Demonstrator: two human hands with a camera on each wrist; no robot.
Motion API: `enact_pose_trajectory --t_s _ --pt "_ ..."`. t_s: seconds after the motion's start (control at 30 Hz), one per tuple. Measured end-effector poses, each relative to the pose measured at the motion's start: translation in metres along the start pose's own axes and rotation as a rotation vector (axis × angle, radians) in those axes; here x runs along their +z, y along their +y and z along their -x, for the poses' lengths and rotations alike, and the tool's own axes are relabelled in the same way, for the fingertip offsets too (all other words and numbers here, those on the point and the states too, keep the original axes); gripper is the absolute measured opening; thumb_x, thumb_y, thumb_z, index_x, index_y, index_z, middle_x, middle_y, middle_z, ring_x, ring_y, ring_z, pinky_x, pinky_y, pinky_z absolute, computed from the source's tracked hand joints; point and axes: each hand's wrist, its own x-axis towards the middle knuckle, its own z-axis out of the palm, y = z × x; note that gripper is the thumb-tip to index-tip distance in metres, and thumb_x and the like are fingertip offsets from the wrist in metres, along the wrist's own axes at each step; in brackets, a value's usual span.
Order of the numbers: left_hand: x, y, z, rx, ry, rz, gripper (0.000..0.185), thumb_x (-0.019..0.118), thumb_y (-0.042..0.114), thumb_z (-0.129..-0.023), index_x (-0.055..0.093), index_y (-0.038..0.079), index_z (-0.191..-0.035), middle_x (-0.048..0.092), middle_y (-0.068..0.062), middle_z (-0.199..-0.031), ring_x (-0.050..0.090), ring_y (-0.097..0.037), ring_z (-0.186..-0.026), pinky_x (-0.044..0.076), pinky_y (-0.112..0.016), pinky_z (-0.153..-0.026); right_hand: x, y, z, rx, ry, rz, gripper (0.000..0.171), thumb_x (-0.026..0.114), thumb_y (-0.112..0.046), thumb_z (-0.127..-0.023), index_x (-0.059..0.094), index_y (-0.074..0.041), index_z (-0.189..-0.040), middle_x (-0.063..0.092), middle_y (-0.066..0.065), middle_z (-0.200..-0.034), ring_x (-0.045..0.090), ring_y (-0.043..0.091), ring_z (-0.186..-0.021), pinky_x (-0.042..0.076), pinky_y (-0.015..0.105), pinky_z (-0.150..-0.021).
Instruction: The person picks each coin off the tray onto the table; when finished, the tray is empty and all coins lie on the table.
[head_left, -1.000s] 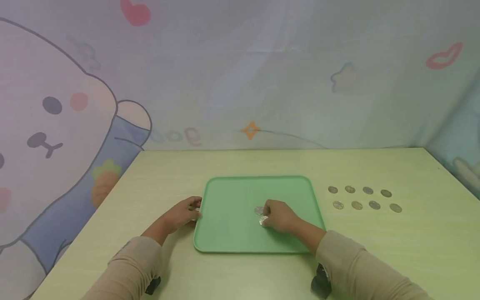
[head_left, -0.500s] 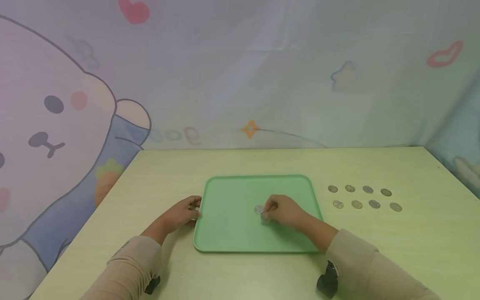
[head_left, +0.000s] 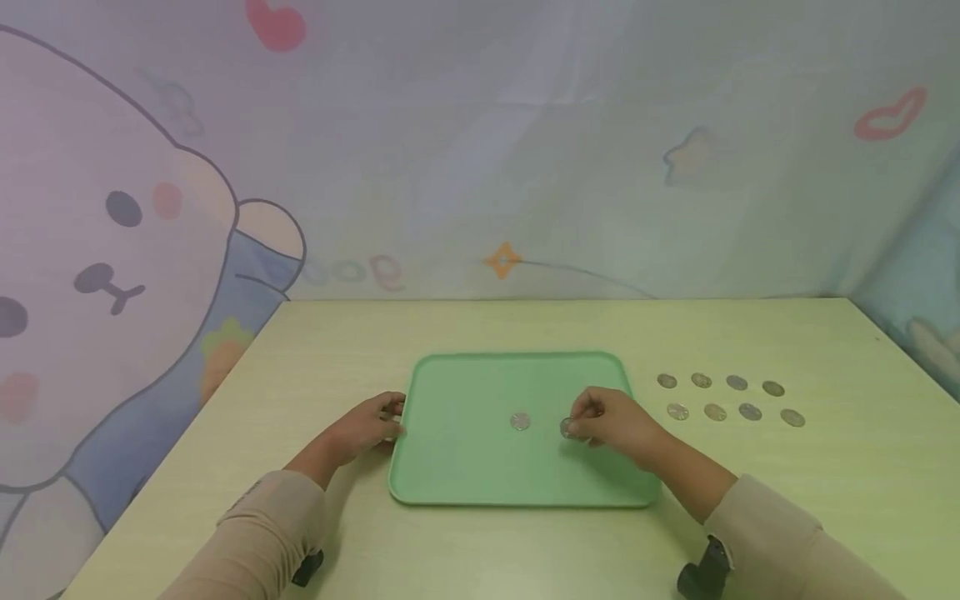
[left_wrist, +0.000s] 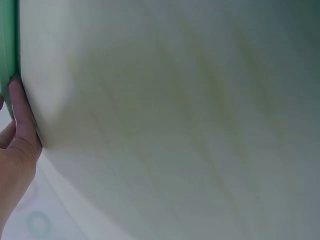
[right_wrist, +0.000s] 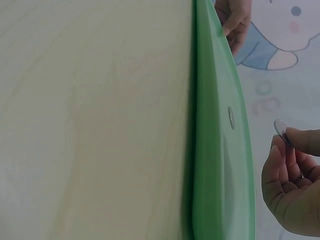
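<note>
My right hand (head_left: 618, 427) is over the right half of the green tray (head_left: 465, 492) and pinches a silvery coin (head_left: 567, 428) between thumb and fingertips. In the right wrist view the pinched coin (right_wrist: 280, 128) is held above the tray surface. A second coin (head_left: 520, 422) lies flat near the middle of the tray. My left hand (head_left: 366, 429) holds the tray's left edge; the right wrist view shows its thumb (right_wrist: 233, 24) on the rim. In the left wrist view one finger (left_wrist: 21, 107) lies along the tray's side, and the rest is partly cut off.
Right of the tray, several coins (head_left: 715, 412) lie in two rows on the pale wooden table (head_left: 495, 554). A printed cloth (head_left: 450, 167) hangs behind the table's far edge.
My right hand has picked up the nearer of the tray's two coins and moved right with it. The left hand and the other coin stay in place.
</note>
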Motion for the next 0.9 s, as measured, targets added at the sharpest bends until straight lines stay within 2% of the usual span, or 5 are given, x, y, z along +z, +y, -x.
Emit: enact_pose_trajectory --t_s 0.37,0.77,0.9 --pt "0.002 -0.002 0.000 0.010 -0.006 0.018 0.050 0.047 -0.001 -0.081 0.031 -0.006 -0.127 0.041 -0.020 -0.117 0.048 -0.026 -0.095 0.048 -0.036 -0.072 -0.033 0.009 0.021 0.001 0.014 -0.041 0.020 0.058 -0.008 -0.081 0.049 0.007 -0.092 0.054 0.006 -0.078 0.053 0.019 -0.073 0.046 0.031 -0.067" --pt "-0.001 -0.004 -0.002 0.005 -0.004 0.027 0.049 0.047 -0.002 -0.081 0.031 -0.004 -0.128 0.039 -0.019 -0.116 0.048 -0.025 -0.094 0.048 -0.036 -0.072 -0.068 0.028 0.041 0.026 0.084 -0.006 0.020 0.055 -0.008 -0.083 0.047 0.008 -0.092 0.053 0.005 -0.078 0.052 0.015 -0.073 0.047 0.030 -0.067" --pt "0.000 -0.002 -0.001 0.016 -0.016 0.023 0.050 0.048 -0.001 -0.081 0.029 -0.006 -0.128 0.038 -0.021 -0.117 0.048 -0.026 -0.095 0.048 -0.036 -0.073 -0.078 0.038 0.046 0.061 0.106 0.005 0.020 0.054 -0.009 -0.083 0.046 0.007 -0.092 0.052 0.005 -0.079 0.051 0.015 -0.073 0.047 0.029 -0.068"
